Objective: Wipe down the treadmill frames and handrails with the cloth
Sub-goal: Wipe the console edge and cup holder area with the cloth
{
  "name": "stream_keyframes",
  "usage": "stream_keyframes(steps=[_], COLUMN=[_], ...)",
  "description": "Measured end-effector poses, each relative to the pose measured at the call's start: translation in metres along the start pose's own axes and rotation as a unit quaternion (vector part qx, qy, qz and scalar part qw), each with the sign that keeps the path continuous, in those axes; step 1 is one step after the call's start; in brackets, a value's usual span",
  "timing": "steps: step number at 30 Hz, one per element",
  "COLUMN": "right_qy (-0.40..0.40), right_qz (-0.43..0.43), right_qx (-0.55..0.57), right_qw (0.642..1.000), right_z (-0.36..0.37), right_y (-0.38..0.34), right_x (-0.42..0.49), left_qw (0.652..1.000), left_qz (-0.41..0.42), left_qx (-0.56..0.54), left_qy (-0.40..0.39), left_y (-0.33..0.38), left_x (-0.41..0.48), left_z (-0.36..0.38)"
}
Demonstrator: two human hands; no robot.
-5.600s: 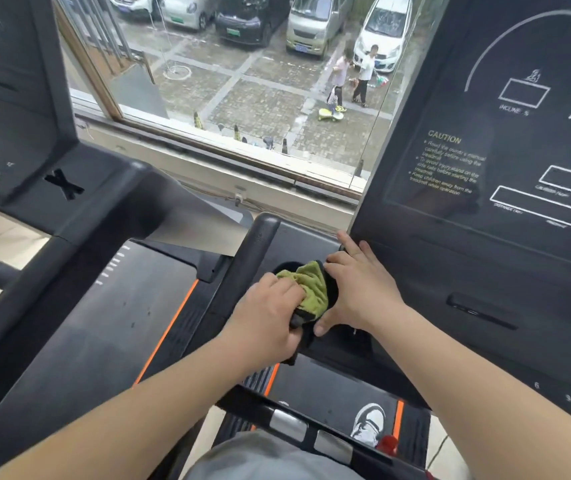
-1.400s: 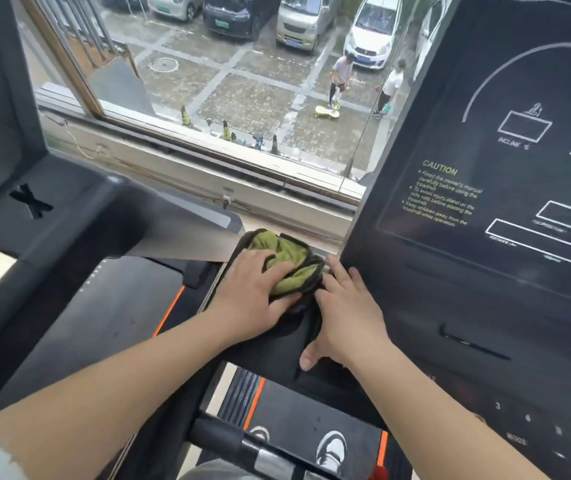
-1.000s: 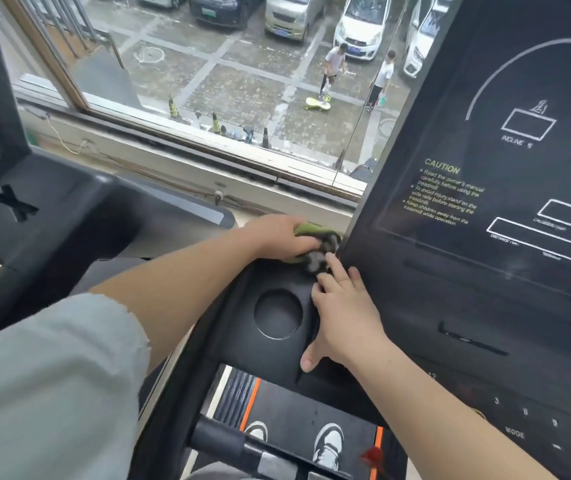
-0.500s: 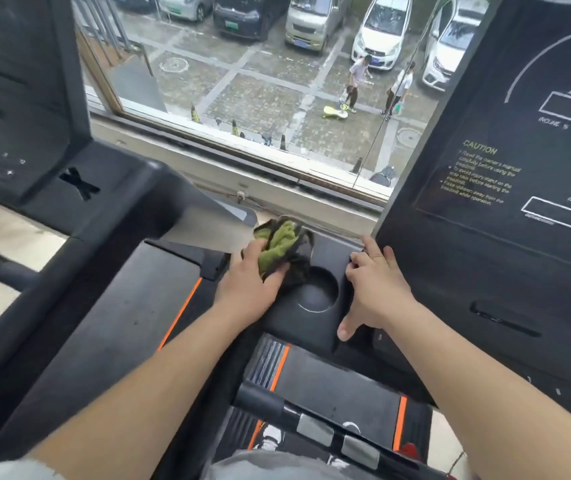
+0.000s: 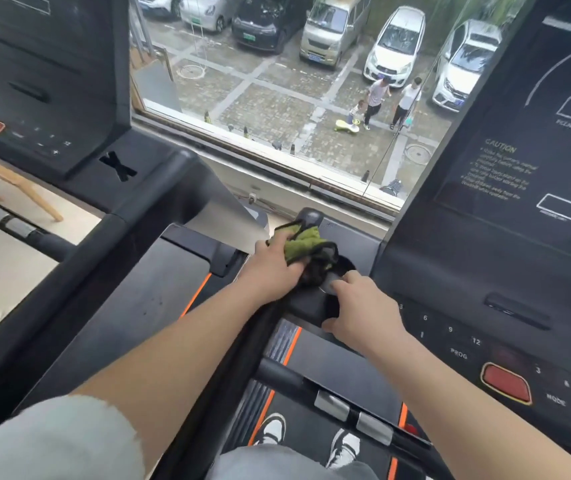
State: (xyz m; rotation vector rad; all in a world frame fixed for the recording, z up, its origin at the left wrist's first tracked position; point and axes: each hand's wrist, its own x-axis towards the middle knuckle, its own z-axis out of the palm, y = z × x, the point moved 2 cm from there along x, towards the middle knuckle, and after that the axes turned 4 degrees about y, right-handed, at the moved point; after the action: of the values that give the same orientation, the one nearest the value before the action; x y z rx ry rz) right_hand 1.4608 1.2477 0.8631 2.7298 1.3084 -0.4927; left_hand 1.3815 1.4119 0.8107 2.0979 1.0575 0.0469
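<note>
Since the wiping is being done one-handed, the crumpled green and black microfibre cloth (image 5: 306,245) is being bunched up and pressed down by the left hand (image 5: 273,268). Fingers are being curled over it so plenty of fabric is being put against the plastic. It's being worked on the far left part of the black plastic cup-holder tray (image 5: 350,233), just left of the round recess and beside the tall black console panel (image 5: 519,209).

Meanwhile the right hand (image 5: 363,306) is being rested on the near side of that tray with nothing in it, fingers loosely bent, thumb at the near edge. Probably the body is being steadied for the lean forward.

As for the cloth itself, the green terry side is being shown on top, and the darker black side is being folded underneath toward the recess. It looks soft and floppy, so corners are probably being reached easily. The black handrail bar with silver sensor plates (image 5: 329,403), nearer the body, isn't being touched by either hand yet.
</note>
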Motion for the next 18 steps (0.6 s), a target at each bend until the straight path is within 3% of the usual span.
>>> stream_keyframes(steps=[2,6,10,13,18], right_qy=[0.006,0.015,0.007,-0.008,-0.012], right_qz=[-0.003,0.011,0.036,0.035,0.03], right_qx=[0.0,0.022,0.011,-0.013,-0.056], right_qw=[1.0,1.0,0.999,0.999,0.998], right_z=[0.006,0.007,-0.001,-0.009,-0.015], right_y=[-0.001,0.004,0.01,0.011,0.012], right_x=[-0.004,-0.007,-0.002,0.007,0.018], left_qw=[1.0,0.995,0.99,0.992,0.998], left_qz=[-0.017,0.013,0.055,0.059,-0.007], left_qx=[-0.017,0.072,0.119,0.107,0.06], left_qy=[0.009,0.063,0.052,0.042,0.021], left_y=[0.003,-0.013,-0.034,-0.014,0.032], left_x=[0.006,-0.05,-0.084,-0.041,0.027], left_z=[0.004,0.014,0.011,0.005,0.012])
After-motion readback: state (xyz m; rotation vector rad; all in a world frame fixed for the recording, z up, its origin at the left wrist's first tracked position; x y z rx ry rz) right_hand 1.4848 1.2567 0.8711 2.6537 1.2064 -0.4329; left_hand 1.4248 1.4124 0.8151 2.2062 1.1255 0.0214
